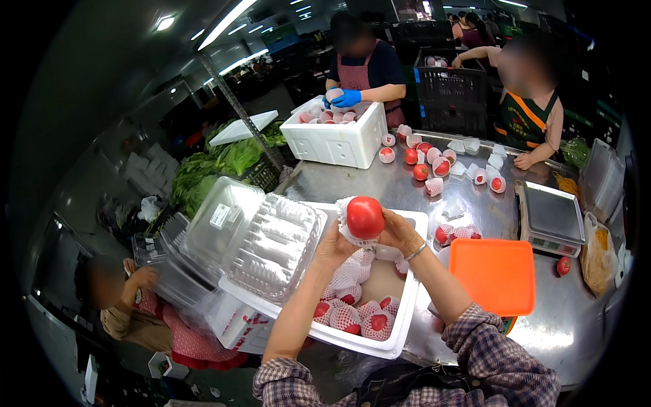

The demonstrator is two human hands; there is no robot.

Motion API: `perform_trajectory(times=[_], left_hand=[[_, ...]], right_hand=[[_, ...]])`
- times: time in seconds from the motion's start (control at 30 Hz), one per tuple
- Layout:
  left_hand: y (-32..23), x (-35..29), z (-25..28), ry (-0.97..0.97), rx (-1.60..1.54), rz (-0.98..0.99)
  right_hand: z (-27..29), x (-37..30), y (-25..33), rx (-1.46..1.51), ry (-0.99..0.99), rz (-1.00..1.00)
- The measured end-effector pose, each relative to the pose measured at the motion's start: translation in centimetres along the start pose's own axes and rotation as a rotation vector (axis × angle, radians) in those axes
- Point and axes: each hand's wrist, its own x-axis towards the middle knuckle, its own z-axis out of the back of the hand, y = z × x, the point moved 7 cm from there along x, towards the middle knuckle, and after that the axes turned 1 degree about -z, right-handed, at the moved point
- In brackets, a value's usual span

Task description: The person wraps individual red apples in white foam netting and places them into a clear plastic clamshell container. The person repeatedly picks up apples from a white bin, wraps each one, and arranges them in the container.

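Between my two hands, above a white foam box (366, 346), is a red tomato (365, 216) partly in a white foam net sleeve (343, 218). My left hand (331, 245) closes around its sleeved left side. From the right, my right hand (399, 233) grips its lower side, with a band on that wrist. Inside the box, several netted tomatoes (378, 324) lie along the left and near sides, and the brown bottom (383, 285) shows between them. Clear plastic clamshell trays (274, 247) are stacked at the box's left edge, close to my left forearm.
Loose and netted tomatoes (420, 172) lie across the metal table (325, 182). An orange lid or tray (491, 275) and a scale (553, 211) stand right. A co-worker in blue gloves (347, 98) handles fruit over another foam box (336, 144). Leafy greens (234, 157) sit far left.
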Motion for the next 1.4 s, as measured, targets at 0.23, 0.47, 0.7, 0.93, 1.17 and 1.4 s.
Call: perform_trajectory(times=[0.23,0.47,0.7,0.93,1.17,1.4], left_hand=[[-4.8,-0.9,2.3,-0.244,0.526,-0.455],[-5.9,-5.4,-5.1,-0.419,1.599,-1.193],[-3.5,-5.0,-7.0,-0.17,1.832,-1.25],[-3.1,-3.6,-5.6,-0.138,1.564,-0.835],[1.1,0.1,2.4,-0.016,2.062,-0.387],[5.6,1.5,8.5,0.116,2.225,0.195]], right_hand=[[0.0,0.9,0.2,-0.36,-0.133,-0.062],[0.1,1.5,0.8,-0.86,-0.371,0.061],[-5.0,-1.1,4.6,-1.502,-0.592,0.822],[-1.8,-3.6,8.8,-1.69,-0.819,0.991],[17.2,-12.4,12.9,-2.121,-1.201,0.005],[18.7,-13.5,13.0,-2.396,-1.165,0.073]])
